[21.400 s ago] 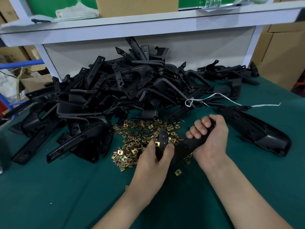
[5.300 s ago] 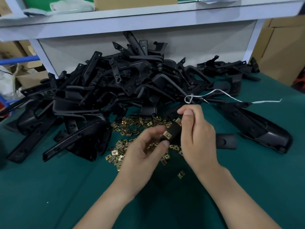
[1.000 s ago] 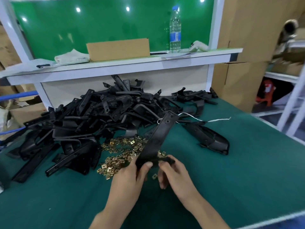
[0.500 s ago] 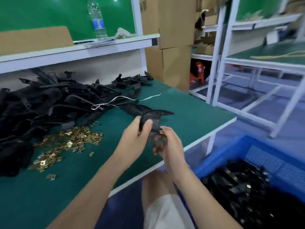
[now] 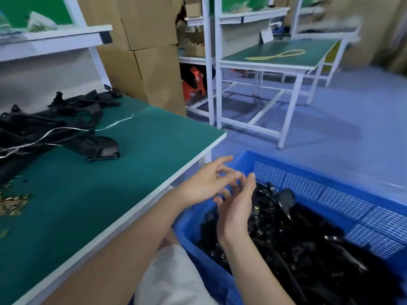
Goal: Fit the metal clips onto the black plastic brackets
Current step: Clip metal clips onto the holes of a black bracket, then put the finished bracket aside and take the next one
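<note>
Head view: both bare hands hover over a blue plastic crate [image 5: 319, 190] that stands on the floor just beside the right edge of a green tabletop [image 5: 132, 172]. The left hand [image 5: 204, 183] has its fingers [image 5: 224, 160] spread and relaxed, holding nothing. The right hand [image 5: 236, 208] is turned palm inward, with its fingers [image 5: 250, 182] fairly straight and loosely together, also holding nothing. The two hands almost touch.

The crate is filled with black plastic brackets [image 5: 297, 238], and small glints of metal show on some of them. A heap of black brackets [image 5: 66, 119] lies on the tabletop at the far left, with a white string [image 5: 66, 128] draped across it. Loose metal clips [image 5: 11, 204] are scattered nearer the left edge. Cardboard boxes [image 5: 143, 51] are stacked behind the tabletop.
</note>
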Action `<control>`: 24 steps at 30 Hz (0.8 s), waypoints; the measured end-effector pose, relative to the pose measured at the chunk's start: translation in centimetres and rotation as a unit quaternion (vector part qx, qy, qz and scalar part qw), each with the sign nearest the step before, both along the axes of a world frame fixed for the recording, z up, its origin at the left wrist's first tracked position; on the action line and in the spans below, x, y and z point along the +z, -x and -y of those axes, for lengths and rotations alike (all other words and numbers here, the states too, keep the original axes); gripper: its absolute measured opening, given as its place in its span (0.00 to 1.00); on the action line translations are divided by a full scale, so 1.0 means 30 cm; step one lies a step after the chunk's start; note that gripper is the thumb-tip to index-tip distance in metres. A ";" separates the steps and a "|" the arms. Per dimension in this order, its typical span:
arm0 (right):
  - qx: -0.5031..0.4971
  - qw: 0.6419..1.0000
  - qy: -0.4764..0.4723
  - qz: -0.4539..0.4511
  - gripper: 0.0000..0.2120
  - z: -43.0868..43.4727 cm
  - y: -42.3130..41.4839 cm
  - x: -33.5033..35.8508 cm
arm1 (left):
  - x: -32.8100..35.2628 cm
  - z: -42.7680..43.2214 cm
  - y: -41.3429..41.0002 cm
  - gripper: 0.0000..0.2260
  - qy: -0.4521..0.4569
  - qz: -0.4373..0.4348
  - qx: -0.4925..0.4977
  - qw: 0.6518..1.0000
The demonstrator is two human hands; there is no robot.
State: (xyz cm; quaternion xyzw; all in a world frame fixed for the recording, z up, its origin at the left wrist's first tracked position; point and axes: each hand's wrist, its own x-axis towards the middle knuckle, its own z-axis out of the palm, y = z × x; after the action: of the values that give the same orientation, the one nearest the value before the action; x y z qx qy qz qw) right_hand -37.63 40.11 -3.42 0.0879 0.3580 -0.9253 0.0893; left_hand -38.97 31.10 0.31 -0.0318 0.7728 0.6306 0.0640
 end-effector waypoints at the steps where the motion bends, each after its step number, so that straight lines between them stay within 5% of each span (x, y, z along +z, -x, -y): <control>1: 0.006 1.000 -0.019 -0.006 0.23 0.003 0.000 -0.009 | -0.014 -0.001 0.001 0.23 0.000 0.005 0.008 1.000; 5: 0.031 0.996 -0.080 -0.009 0.25 0.072 -0.019 -0.013 | -0.032 0.033 -0.029 0.08 0.005 -0.022 0.054 0.998; 13: 0.161 0.968 -0.135 -0.138 0.19 0.355 -0.173 0.076 | 0.070 0.320 -0.290 0.09 0.075 -0.132 0.154 0.976; 17: 0.250 0.909 -0.215 -0.254 0.15 0.537 -0.308 0.110 | 0.093 0.540 -0.509 0.10 0.129 -0.128 0.266 0.947; 19: 0.275 0.862 -0.273 -0.327 0.15 0.626 -0.360 0.105 | 0.069 0.656 -0.647 0.12 0.257 -0.122 0.329 0.900; 24: 0.331 0.683 -0.402 -0.512 0.16 0.836 -0.451 0.086 | -0.042 0.861 -1.016 0.14 0.543 -0.022 0.479 0.689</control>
State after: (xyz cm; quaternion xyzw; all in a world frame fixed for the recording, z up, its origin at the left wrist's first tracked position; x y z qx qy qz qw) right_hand -24.10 15.04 -0.84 -0.4962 0.6917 -0.5034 0.1485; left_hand -8.49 5.26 -0.96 -0.4128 0.8613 0.0467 -0.2925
